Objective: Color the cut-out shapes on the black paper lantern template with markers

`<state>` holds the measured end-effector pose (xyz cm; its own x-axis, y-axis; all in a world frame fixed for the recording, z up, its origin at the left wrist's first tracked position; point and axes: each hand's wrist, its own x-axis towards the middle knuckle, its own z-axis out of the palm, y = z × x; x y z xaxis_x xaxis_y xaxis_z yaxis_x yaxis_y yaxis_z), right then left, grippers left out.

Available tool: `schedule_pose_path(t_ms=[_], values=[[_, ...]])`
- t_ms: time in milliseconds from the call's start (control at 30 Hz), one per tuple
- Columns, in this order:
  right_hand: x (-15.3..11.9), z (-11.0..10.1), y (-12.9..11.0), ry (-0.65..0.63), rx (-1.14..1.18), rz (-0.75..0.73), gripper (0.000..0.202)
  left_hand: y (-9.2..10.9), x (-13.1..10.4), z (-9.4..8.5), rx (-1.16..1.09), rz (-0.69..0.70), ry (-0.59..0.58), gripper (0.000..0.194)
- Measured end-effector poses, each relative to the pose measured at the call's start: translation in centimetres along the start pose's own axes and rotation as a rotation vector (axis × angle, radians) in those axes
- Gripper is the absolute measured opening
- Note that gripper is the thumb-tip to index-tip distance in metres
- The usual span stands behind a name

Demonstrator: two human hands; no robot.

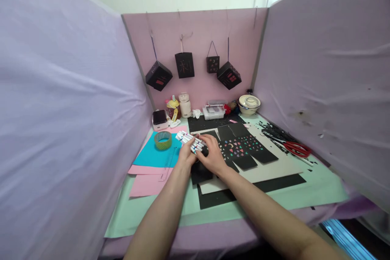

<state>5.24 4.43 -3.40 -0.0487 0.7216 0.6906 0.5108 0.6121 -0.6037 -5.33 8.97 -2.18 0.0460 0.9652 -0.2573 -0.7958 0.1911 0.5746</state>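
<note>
A bundle of white marker pens (pixel 188 139) lies across both hands above the middle of the table. My left hand (pixel 187 152) is closed around the bundle from the left and below. My right hand (pixel 213 155) grips it from the right, its fingers against the pen ends. Just right of the hands lies a black cut-out paper sheet (pixel 265 155) with flaps, decorated with small coloured stars, hearts and a moon. It rests on a pale board (pixel 283 169). The hands hide part of the paper and board.
Left of my hands are blue paper (pixel 149 153), pink paper (pixel 143 185), a tape roll (pixel 163 140) and a clear ruler (pixel 167 166). Red-handled scissors (pixel 297 149) lie among black scraps on the right. Black paper boxes (pixel 184 65) hang from the pink back panel (pixel 201 28).
</note>
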Motion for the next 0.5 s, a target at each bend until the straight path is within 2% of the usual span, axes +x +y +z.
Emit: schedule_pose_path(t_ms=[67,233,333,400,500], values=[[0.1,0.1,0.0,-0.085,-0.045,0.003,0.05,-0.3,0.0,0.1,0.032,-0.018,0.029,0.008],[0.8,0.7,0.7,-0.328,-0.178,0.161,0.058,-1.4,-0.2,0.0,0.07,-0.005,-0.003,0.012],[1.6,1.0,1.0,-0.463,-0.141,0.186,0.057,-2.0,-0.2,-0.1,0.094,-0.02,-0.019,0.016],[2.0,1.2,1.3,-0.511,-0.051,0.171,0.052,-2.2,-0.3,-0.1,0.115,-0.024,-0.01,0.017],[2.3,1.6,1.8,-0.507,0.052,0.167,0.043,-2.3,-0.7,0.1,0.15,0.047,0.019,0.016]])
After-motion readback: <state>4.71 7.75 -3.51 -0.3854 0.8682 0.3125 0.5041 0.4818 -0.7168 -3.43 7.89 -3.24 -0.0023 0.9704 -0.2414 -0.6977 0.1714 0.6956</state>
